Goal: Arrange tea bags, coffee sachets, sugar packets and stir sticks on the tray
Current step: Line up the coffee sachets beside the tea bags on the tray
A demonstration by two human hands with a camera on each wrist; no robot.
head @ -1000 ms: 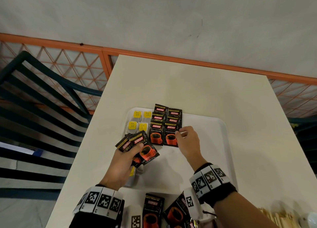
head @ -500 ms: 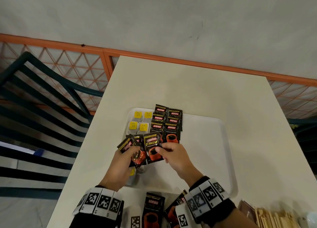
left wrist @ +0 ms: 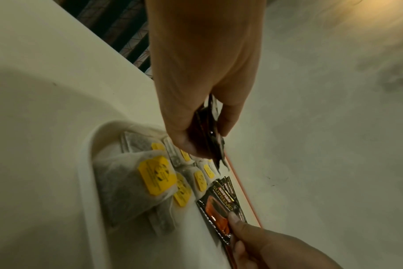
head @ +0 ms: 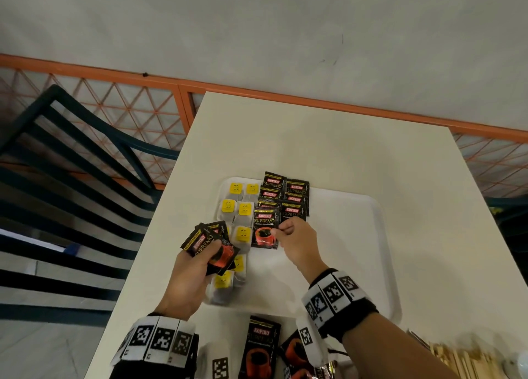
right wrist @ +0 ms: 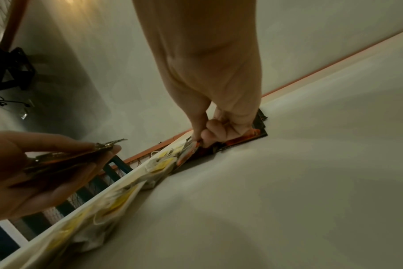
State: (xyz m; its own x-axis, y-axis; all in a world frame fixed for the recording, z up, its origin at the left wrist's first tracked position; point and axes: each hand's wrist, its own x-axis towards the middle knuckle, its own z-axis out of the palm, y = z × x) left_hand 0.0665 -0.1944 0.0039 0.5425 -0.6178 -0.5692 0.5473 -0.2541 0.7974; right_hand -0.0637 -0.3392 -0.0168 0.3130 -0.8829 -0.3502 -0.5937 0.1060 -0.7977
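Observation:
A white tray (head: 380,264) lies on the cream table. Tea bags (head: 243,221) with yellow tags fill its left side, and black coffee sachets (head: 294,196) overlap in two columns beside them. My right hand (head: 281,230) pinches one coffee sachet (head: 265,230) by its right edge, low over the tray at the near end of the left column. My left hand (head: 205,253) grips a small stack of coffee sachets (head: 211,244) above the tea bags. In the left wrist view the stack (left wrist: 209,134) sits edge-on between thumb and fingers. In the right wrist view the pinched sachet (right wrist: 189,152) tilts up from the tray.
More coffee sachets (head: 261,347) lie on the table near me, in front of the tray. Wooden stir sticks (head: 463,356) sit blurred at the lower right. A dark slatted chair (head: 71,178) and an orange railing (head: 185,98) stand beyond the table's left edge.
My right hand came back from the sachet columns, took one sachet off the stack in my left hand, and carried it to the near end of the left column.

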